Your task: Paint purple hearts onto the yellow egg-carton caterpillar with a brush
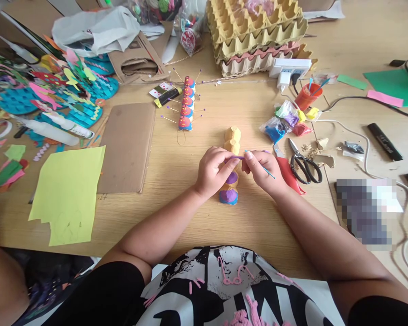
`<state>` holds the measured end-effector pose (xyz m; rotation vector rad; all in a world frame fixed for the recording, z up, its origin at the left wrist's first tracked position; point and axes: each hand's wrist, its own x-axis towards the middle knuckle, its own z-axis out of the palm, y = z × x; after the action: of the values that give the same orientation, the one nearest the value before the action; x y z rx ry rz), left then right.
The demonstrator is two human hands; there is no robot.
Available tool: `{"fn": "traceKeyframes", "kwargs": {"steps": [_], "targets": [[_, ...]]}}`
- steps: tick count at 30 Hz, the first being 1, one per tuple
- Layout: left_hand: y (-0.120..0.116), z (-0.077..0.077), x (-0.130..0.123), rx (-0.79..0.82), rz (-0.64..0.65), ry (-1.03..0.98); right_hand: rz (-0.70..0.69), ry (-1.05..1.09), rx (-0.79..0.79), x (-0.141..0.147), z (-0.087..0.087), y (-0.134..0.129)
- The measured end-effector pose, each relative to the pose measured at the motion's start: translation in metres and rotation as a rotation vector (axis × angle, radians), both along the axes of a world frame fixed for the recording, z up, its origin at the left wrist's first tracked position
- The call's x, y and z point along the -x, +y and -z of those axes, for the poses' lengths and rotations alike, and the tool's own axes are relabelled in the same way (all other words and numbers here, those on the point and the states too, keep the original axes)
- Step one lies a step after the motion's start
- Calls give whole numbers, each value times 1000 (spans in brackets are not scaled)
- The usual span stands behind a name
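Observation:
My left hand (215,170) is closed in a pinch on one end of a thin purple strip (237,157), which looks like modelling clay. My right hand (263,170) pinches the other end, and a thin blue stick (269,173) pokes out from under its fingers. Beneath both hands lies a strip of egg-carton cups (233,136). Its far cups are bare yellowish carton, while the near ones carry purple clay (229,196) with blue at the lower edge. My hands cover the middle of this strip.
A finished-looking red and blue caterpillar (185,104) stands ahead. Scissors (304,163), clay bags (282,124) and an orange cup (308,97) sit right. Cardboard (125,147), yellow paper (70,194) and glue bottles (49,129) lie left. Egg trays (258,36) are stacked behind. Another person's arm (3,276) shows left.

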<state>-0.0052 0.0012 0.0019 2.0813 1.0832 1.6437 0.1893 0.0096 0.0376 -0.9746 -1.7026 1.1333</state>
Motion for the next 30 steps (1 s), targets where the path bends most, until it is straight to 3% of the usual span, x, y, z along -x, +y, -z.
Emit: {"fn": "traceKeyframes", "kwargs": {"steps": [12, 19, 30], "targets": [[-1, 0, 0, 297, 50, -73, 106, -43, -94, -2, 6, 4], [1, -2, 0, 251, 46, -55, 74, -47, -84, 0, 6, 4], [0, -2, -1, 326, 33, -110, 61, -12, -52, -1, 5, 5]]}}
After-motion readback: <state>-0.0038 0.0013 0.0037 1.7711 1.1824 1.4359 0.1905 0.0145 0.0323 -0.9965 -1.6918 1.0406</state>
